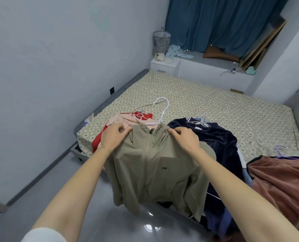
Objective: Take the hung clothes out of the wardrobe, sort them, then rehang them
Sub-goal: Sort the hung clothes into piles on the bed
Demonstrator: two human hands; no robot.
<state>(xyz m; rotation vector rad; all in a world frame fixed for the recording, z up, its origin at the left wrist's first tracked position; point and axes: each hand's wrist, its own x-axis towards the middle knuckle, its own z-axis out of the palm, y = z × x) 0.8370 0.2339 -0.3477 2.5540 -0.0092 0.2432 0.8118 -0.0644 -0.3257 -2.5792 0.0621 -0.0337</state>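
An olive-green zip jacket (150, 165) hangs in front of me over the foot of the bed. My left hand (113, 137) pinches its left shoulder and my right hand (185, 137) pinches its right shoulder. A white hanger (164, 109) sticks up from the jacket's collar. Behind it on the bed lie a pink and red pile of clothes (127, 119), a dark navy velvet pile with hangers (215, 137), and a rust-brown garment (281, 179) with a purple hanger (281, 151) at the right.
The bed (206, 102) with a patterned sheet fills the middle. A grey floor (58, 189) runs along its left side by the wall. At the back stand a white nightstand (164, 64), a checked basket (161, 41), blue curtains (223, 23) and leaning boards (263, 44).
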